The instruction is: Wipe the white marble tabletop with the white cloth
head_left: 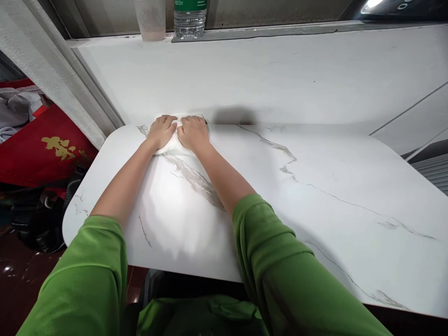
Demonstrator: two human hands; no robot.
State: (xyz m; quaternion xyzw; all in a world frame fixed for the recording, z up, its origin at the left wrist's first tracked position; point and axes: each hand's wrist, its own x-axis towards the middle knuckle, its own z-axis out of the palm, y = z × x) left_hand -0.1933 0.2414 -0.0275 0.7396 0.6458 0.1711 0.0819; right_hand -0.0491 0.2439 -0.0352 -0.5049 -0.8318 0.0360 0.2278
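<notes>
One table [332, 163]; at its far edge, one cloth [174, 148] and two hands [162, 132] [194, 132]; beyond it, one cup [151, 19] and one bottle [190, 21]; left of it, one red bag [31, 154].

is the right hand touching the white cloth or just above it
Touching. The head view shows the right hand resting palm down on the white cloth, with cloth showing right up against its thumb side and no gap.

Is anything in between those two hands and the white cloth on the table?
Nothing visible is: the left hand and right hand both rest directly on the white cloth. The plastic bottle stands apart, on the ledge beyond the table.
</notes>
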